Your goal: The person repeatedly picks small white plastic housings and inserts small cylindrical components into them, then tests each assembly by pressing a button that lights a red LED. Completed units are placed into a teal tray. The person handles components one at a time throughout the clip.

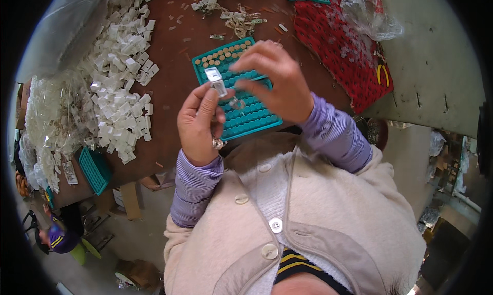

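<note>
My left hand (199,123) pinches a small white plastic housing (215,81) between thumb and fingers, holding it up over a teal tray (251,124). A small clear piece (237,103) shows beside those fingertips; whether they hold it too I cannot tell. My right hand (280,79) hovers over the tray's right side, somewhat blurred, with thumb and fingers apart and no object visible between them. Round tan pieces (221,55) sit in the tray's far rows, while the nearer rows show bare teal pockets. My hands cover part of the tray's middle.
A large heap of white plastic housings (123,105) covers the table's left, beside clear plastic bags (64,107). Bundled wires (239,23) lie at the far side. Yellow-handled pliers (382,74) rest on red cloth (334,38) at right. Another teal tray (95,170) stands by the left edge.
</note>
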### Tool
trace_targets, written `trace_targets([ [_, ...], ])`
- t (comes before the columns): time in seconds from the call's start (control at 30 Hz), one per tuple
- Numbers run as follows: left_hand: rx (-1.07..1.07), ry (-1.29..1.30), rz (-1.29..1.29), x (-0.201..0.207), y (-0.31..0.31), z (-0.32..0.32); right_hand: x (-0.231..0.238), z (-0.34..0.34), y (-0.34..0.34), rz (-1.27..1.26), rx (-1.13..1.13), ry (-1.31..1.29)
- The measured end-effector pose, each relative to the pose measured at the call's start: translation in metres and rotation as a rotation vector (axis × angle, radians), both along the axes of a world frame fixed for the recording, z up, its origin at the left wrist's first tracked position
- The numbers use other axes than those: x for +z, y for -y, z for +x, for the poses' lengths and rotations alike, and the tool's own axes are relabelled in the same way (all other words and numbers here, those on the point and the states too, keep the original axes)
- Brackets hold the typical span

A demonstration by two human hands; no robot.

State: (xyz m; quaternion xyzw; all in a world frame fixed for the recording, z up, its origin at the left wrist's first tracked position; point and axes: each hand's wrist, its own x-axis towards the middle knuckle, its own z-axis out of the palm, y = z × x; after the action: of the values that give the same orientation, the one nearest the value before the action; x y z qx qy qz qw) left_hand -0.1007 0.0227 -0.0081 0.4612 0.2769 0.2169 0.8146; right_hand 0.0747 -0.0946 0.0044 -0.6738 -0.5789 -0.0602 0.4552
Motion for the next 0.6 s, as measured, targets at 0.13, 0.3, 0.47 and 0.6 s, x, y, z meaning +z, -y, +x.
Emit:
trace_targets([
  [0.13, 0.044, 0.058, -0.063, -0.004, -0.020, 0.004, -0.014, 0.048, -0.028, -0.106, 0.001, 0.230],
  [0.3, 0.035, 0.072, -0.115, -0.007, -0.024, 0.006, -0.024, 0.052, -0.037, -0.190, 0.010, 0.426],
  [0.47, 0.019, 0.082, -0.082, -0.006, -0.016, 0.003, -0.001, 0.029, -0.029, -0.029, 0.071, 0.172],
  [0.6, -0.014, 0.020, 0.058, 0.001, 0.000, 0.005, 0.011, -0.001, -0.008, 0.120, 0.087, 0.001],
])
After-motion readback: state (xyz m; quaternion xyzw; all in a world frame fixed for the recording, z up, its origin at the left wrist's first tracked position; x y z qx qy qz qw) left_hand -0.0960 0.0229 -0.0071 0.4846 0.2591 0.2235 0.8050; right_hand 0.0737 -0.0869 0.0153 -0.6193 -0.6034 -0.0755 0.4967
